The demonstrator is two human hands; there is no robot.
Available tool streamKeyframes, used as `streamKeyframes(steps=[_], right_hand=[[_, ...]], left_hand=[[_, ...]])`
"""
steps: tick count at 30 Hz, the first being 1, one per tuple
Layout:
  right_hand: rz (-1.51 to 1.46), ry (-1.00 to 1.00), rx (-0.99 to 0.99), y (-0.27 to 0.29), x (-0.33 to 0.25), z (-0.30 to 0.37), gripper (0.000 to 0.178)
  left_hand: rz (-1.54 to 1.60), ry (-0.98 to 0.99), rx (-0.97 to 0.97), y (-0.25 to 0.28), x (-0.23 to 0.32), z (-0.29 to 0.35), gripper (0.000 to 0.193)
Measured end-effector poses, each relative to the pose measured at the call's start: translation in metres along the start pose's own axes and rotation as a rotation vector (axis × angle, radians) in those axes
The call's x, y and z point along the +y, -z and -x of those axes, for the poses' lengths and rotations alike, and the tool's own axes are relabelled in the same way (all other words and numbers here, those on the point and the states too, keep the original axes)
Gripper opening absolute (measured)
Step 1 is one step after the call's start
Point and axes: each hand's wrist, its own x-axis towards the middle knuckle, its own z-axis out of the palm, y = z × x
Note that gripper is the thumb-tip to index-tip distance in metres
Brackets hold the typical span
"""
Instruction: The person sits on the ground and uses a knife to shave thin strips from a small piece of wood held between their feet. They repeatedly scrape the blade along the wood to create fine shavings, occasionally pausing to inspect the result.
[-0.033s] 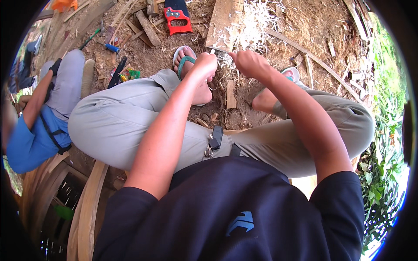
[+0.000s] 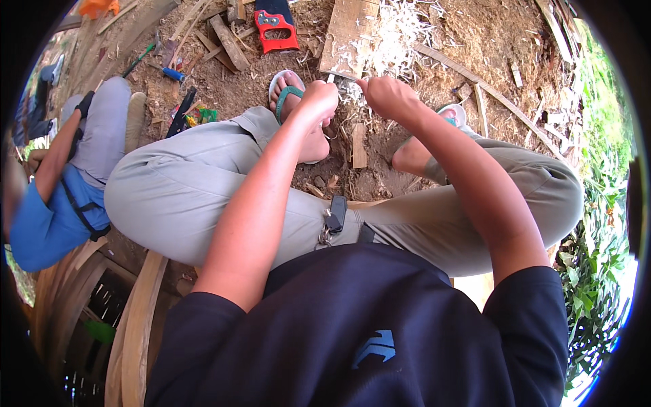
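Gripping a metal blade (image 2: 346,76) between closed left hand (image 2: 319,100) and right hand (image 2: 391,98), at the near edge of the plank (image 2: 346,39); possibly risking a nick to the left foot (image 2: 290,104) if slipping while pulling

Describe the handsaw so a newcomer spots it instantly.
Start at the wide plank at the top middle of the picture. Just left of it, beyond the person's left foot, lies the handsaw. Its bright red looped handle, nearest the person, sets it apart from the bare wood scraps to its left.
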Motion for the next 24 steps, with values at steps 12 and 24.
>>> streamKeyframes(steps=[12, 24], right_hand=[[0.093, -0.024, -0.003, -0.006, 0.000, -0.014, 0.057], [0.056, 0.010, -0.003, -0.003, -0.004, -0.007, 0.057]], left_hand=[[0.054, 0.044, -0.025, -0.002, -0.011, -0.016, 0.029], [-0.198, -0.031, -0.017, 0.006, 0.005, 0.006, 0.029]])
